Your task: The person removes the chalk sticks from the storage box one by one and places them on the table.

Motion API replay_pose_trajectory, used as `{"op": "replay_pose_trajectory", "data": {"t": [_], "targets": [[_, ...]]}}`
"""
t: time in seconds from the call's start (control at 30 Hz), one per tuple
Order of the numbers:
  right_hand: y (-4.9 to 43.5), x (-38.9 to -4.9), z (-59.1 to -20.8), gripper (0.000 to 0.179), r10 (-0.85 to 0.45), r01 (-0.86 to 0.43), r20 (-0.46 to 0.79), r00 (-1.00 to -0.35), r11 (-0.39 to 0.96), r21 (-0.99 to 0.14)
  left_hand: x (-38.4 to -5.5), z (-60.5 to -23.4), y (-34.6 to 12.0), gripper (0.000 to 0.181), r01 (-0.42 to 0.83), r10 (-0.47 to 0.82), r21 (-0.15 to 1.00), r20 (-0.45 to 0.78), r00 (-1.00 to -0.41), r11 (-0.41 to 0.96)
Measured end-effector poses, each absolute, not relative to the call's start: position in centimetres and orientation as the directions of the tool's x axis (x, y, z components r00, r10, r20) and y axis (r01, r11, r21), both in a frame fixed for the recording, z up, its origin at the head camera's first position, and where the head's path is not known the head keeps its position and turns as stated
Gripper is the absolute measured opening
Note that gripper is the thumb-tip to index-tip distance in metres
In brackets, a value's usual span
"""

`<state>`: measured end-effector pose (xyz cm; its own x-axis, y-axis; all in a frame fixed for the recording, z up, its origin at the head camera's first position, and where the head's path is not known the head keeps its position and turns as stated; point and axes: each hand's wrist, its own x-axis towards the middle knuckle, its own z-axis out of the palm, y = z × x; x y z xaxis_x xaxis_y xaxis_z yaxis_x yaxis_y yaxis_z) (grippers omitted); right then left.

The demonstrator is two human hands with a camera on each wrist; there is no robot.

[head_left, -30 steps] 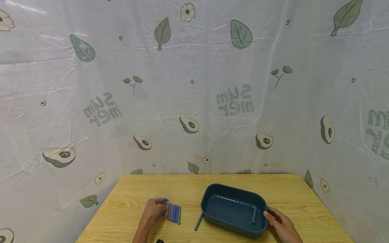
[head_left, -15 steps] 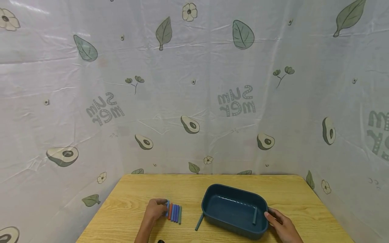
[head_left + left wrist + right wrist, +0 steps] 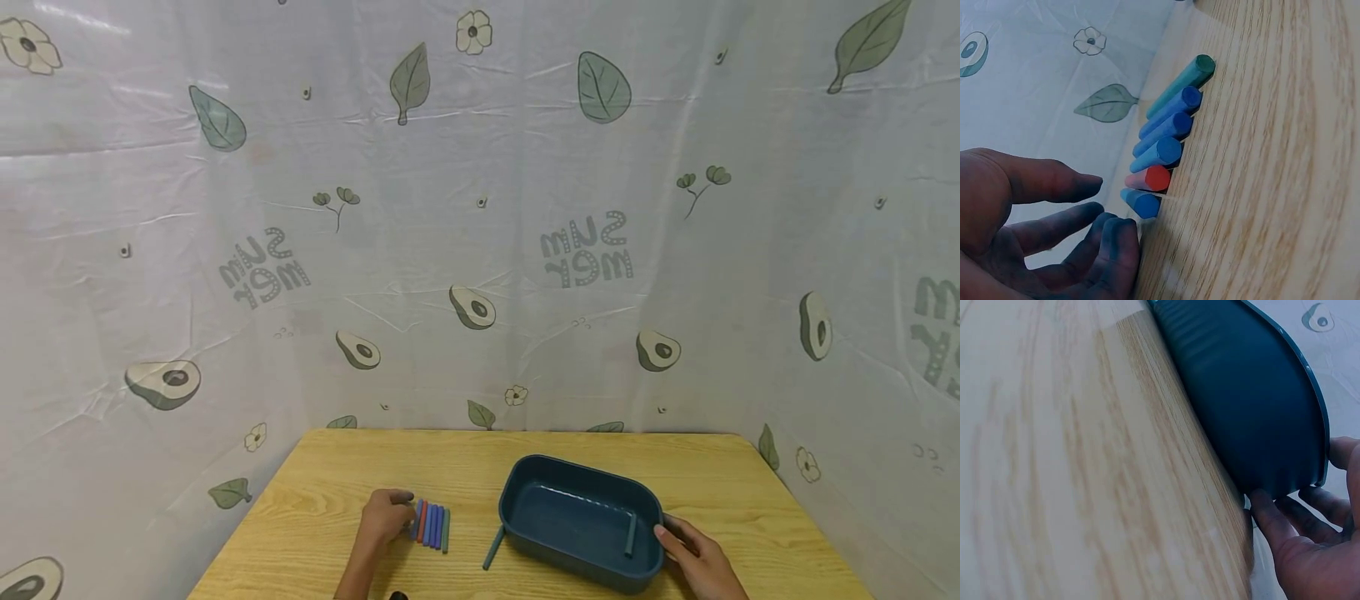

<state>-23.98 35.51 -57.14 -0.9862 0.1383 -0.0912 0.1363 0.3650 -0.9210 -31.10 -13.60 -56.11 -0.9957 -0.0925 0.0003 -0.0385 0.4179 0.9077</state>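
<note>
A row of several chalk sticks, blue, red and green, lies on the table; in the left wrist view a blue chalk stick (image 3: 1143, 204) is at the near end beside the red chalk stick (image 3: 1150, 179). The green chalk stick (image 3: 1186, 82) ends the row at the far side. My left hand (image 3: 386, 515) is at the row's left end, thumb and fingers apart with nothing between them, fingertips stained dark. My right hand (image 3: 697, 557) grips the right end of a dark blue basin (image 3: 577, 562), thumb at its rim. Inside the basin is a dark green chalk stick (image 3: 631, 535).
Another dark green chalk stick (image 3: 492, 547) lies outside the basin, at its left end. The wooden table (image 3: 450, 450) backs onto a printed curtain (image 3: 480, 250). A small black object (image 3: 398, 596) shows at the bottom edge.
The blue chalk stick at my left hand has moved right and down, in beside the red one, and my left fingers have let go. The right hand and basin stay put.
</note>
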Motion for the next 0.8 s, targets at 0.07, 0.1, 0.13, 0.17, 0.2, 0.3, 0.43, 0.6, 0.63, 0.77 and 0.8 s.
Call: {"op": "replay_pose_trajectory", "data": {"t": [0.07,0.1,0.13,0.17,0.2,0.3,0.43,0.6,0.63,0.77,0.8], "targets": [[35.5,-23.9,-57.2,0.083,0.141,0.137,-0.091,-0.986,0.363,-0.921,-31.1,-56.1,-13.6,0.044,-0.031,-0.087,0.908,0.006,-0.996,0.418],[35.5,-23.9,-57.2,0.082,0.142,0.136,-0.09,-0.986,0.362,-0.922,-31.0,-56.1,-13.6,0.044,-0.029,-0.086,0.908,0.007,-0.996,0.417],[35.5,-23.9,-57.2,0.082,0.142,0.136,-0.089,-0.986,0.362,-0.922,-31.0,-56.1,-13.6,0.043,-0.029,-0.085,0.909,0.007,-0.996,0.416],[35.5,-23.9,-57.2,0.081,0.143,0.135,-0.089,-0.986,0.359,-0.923,-31.1,-56.1,-13.6,0.043,-0.03,-0.085,0.91,0.006,-0.996,0.413],[35.4,-23.9,-57.2,0.081,0.144,0.137,-0.09,-0.985,0.354,-0.925,-31.1,-56.1,-13.6,0.043,-0.031,-0.086,0.911,0.005,-0.996,0.411],[35.4,-23.9,-57.2,0.083,0.143,0.131,-0.084,-0.986,0.363,-0.922,-31.1,-56.0,-13.6,0.044,-0.027,-0.092,0.904,0.014,-0.996,0.426],[35.5,-23.9,-57.2,0.084,0.145,0.127,-0.078,-0.986,0.365,-0.922,-31.0,-55.6,-13.2,0.044,0.006,-0.088,0.884,0.053,-0.995,0.467],[35.5,-23.9,-57.3,0.082,0.147,0.121,-0.072,-0.987,0.357,-0.926,-30.7,-54.9,-12.3,0.044,0.049,-0.068,0.856,0.098,-0.993,0.515],[35.5,-23.9,-57.3,0.081,0.147,0.12,-0.072,-0.987,0.354,-0.927,-30.7,-54.8,-12.1,0.043,0.058,-0.064,0.848,0.107,-0.992,0.527],[35.7,-23.8,-57.4,0.081,0.142,0.112,-0.067,-0.988,0.342,-0.933,-30.6,-54.3,-11.2,0.045,0.072,-0.046,0.841,0.114,-0.992,0.537],[35.7,-23.8,-57.4,0.081,0.142,0.111,-0.066,-0.988,0.335,-0.936,-30.5,-54.2,-11.0,0.045,0.08,-0.038,0.838,0.119,-0.992,0.54]]}}
